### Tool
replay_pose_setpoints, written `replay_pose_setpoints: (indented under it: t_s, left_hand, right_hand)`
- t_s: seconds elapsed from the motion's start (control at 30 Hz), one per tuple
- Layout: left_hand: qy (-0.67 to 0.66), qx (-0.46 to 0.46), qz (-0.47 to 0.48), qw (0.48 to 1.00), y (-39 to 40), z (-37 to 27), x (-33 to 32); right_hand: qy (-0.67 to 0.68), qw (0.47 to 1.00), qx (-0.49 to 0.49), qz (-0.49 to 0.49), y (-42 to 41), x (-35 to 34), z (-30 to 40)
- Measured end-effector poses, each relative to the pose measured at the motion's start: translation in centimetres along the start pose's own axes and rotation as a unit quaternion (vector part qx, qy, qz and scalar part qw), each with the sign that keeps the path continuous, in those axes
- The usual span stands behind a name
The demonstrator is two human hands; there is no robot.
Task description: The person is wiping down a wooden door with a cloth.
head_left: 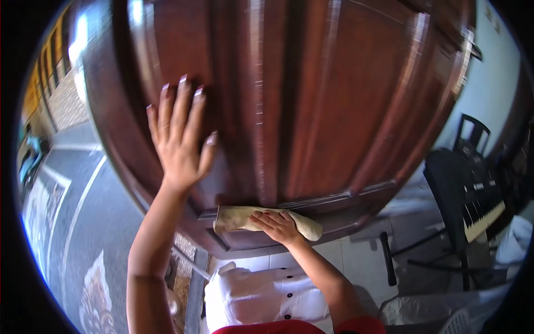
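A dark brown panelled wooden door (346, 104) with a glossy finish stands upright before me. My left hand (179, 137) lies against its left panel, fingers spread, holding nothing. Lower down, near the door's bottom rail, my right hand (275, 225) presses flat on a folded beige cloth (238, 217), which lies against the wood. The fingers of that hand rest over the middle of the cloth; its palm hides part of it.
An electronic keyboard (479, 208) on a black stand and a dark chair (473, 133) are at the right, by a pale wall (492, 79). White fabric with dark buttons (267, 292) is below me. Patterned grey paving (87, 200) extends at the left.
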State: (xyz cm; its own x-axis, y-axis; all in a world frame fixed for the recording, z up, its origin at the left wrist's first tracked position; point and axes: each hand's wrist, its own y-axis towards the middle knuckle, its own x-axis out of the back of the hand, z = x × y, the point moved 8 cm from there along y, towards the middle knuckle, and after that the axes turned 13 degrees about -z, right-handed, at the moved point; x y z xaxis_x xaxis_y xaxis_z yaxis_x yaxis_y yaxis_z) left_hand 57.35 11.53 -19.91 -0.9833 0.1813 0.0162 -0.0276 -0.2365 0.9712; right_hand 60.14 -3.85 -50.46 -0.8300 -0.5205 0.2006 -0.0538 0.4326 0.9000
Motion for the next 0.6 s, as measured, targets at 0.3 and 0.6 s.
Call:
replay_pose_setpoints:
  t_s: [0.3, 0.6]
  left_hand:
    - [0.029, -0.048, -0.02, 0.998, -1.0, -1.2, -0.5]
    - [0.038, -0.058, -0.019, 0.997, -0.5, -1.6, -0.4]
  right_hand:
    - [-0.053, 0.911, -0.383, -0.143, 6.4, 9.1, -22.2]
    - [-0.02, 0.995, -0.081, -0.058, 18.0, 5.5, -12.4]
